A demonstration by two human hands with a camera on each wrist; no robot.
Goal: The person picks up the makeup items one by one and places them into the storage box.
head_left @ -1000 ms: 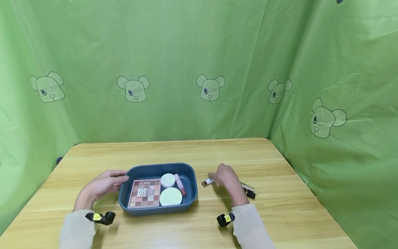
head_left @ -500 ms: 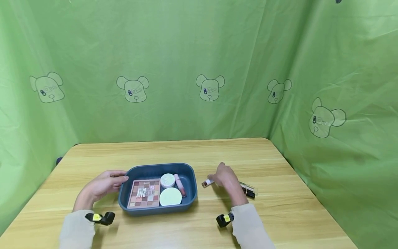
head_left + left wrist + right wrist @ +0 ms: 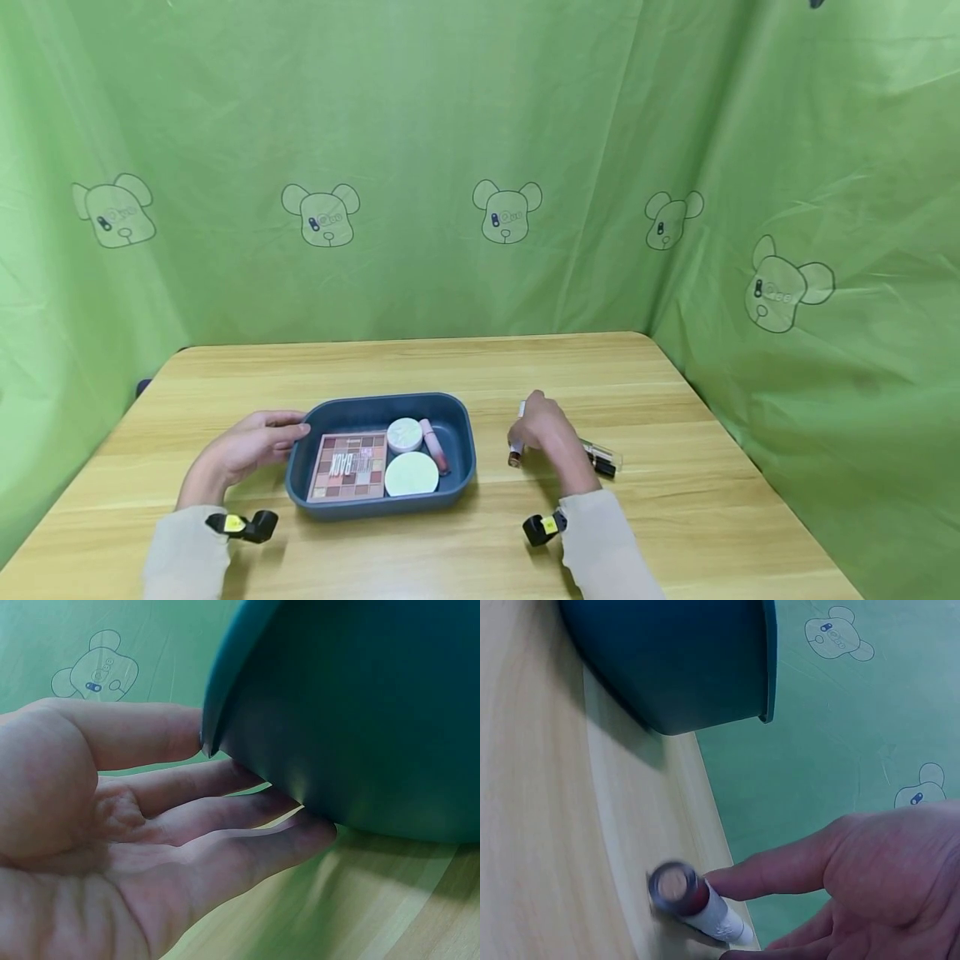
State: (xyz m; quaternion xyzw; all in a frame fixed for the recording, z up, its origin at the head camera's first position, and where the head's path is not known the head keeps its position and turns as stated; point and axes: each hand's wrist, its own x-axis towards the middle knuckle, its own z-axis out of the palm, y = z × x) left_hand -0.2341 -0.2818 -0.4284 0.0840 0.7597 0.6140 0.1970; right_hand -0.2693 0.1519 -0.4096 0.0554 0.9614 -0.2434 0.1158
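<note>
Behind the box and along both its sides, a green curtain printed with outlined bear faces. Under the box, a pale wooden table with visible grain. On it, the dark blue box, open-topped, with rounded corners. Below and to either side of the box, two pale sleeves, each with a small black camera and a yellow patch at the wrist.

At the left end of the box, the left hand: thumb at the rim, well apart from the fingers; fingers nearly straight, with tips against the outer wall. To the right of the box, apart from it, the right hand: thumb and fingers pinched on a white tube.

In the left half of the box, lying flat, a palette of pinkish squares. Right of it, inside the box, a round pale-green case, with a smaller white jar just behind. Beside both, slanted, a pink tube.

Farther right of the box, past the right wrist, clear and black tubes, partly hidden. Nearer the box, between the right thumb and fingers, the white tube, dark reddish at one end. Cannot tell whether touching the table.
</note>
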